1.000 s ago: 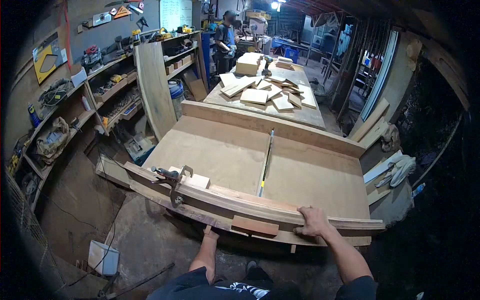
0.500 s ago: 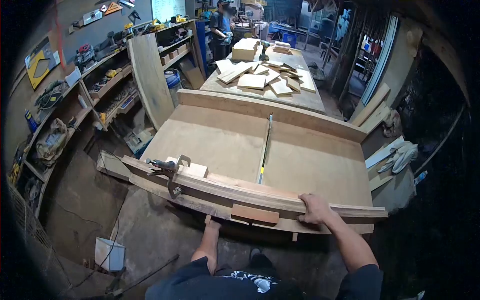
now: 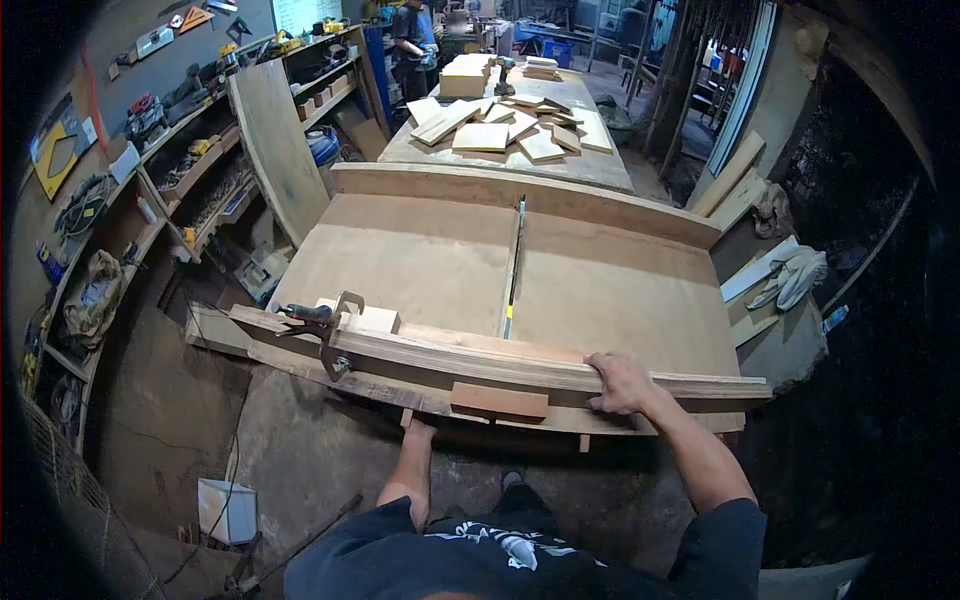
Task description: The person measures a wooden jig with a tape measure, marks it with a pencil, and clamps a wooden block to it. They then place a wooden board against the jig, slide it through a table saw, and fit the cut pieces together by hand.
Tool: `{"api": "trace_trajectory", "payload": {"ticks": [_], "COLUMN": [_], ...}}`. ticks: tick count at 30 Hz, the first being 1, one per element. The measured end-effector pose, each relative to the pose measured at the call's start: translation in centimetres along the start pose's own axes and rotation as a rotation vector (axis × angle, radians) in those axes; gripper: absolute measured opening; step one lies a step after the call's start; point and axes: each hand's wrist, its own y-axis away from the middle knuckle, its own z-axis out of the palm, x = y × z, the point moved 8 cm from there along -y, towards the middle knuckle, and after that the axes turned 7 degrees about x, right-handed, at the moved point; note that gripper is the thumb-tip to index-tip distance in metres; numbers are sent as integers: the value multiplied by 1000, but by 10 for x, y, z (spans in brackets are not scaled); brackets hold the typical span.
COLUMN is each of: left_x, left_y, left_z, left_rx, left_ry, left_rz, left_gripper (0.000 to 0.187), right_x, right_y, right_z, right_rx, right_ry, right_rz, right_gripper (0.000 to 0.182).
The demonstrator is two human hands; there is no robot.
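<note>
A wide wooden sled [image 3: 430, 250] with a raised fence along its near and far sides lies before me. My right hand [image 3: 622, 384] is closed over the near fence [image 3: 690, 388], thumb on the near side. My left hand [image 3: 418, 432] is under the near edge, beside the end of a small wooden runner [image 3: 407, 418]; its fingers are hidden. A clamp [image 3: 330, 325] with a dark handle grips the near fence at left, next to a pale wood block [image 3: 376, 319]. A reddish block [image 3: 499, 401] sits on the fence's near face. A narrow slot [image 3: 515, 265] crosses the sled's base.
Beyond the sled, a worktable [image 3: 400, 150] carries loose wood pieces [image 3: 482, 137] and a drill [image 3: 503, 76]. Tool shelves [image 3: 150, 245] line the left, with a tall board [image 3: 272, 150] leaning there. Gloves [image 3: 790, 275] lie at right. Another person [image 3: 410, 50] stands at the back left.
The view has tilted down slightly, so the scene sits higher and farther left. Both hands keep their places on the sled.
</note>
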Motion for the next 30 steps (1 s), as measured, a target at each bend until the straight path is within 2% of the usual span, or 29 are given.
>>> {"api": "trace_trajectory", "payload": {"ticks": [7, 10, 13, 15, 16, 21, 22, 23, 30], "left_x": [-2, 2, 7, 18, 26, 35, 39, 42, 55], "left_y": [-17, 2, -17, -14, 0, 49, 55, 54, 50], "left_z": [3, -15, -7, 30, 45, 49, 50, 57, 88], "left_rx": [-11, -31, -42, -162, -238, -258, -265, -280, -382], "left_ry": [-63, -91, -126, -51, 27, 33, 37, 45, 75], "left_rz": [-39, -52, -66, 12, 67, 16, 11, 9, -42], "left_gripper": [36, 35, 35, 39, 43, 43, 43, 43, 44], "right_x": [3, 9, 7, 7, 10, 8, 5, 5, 10], "right_y": [3, -1, 3, 1, 0, 1, 2, 2, 2], "right_z": [1, 9, 12, 6, 11, 13, 8, 4, 11], "right_rx": [9, 22, 16, -50, -23, 3, -30, -55, -38], "right_ry": [-48, -53, -85, -34, 5, -10, -23, -30, -61], "right_rz": [48, 10, 51, 95, 58, 23, 55, 88, 86], "right_gripper": [75, 74, 75, 76, 62, 64, 70, 76, 75]}}
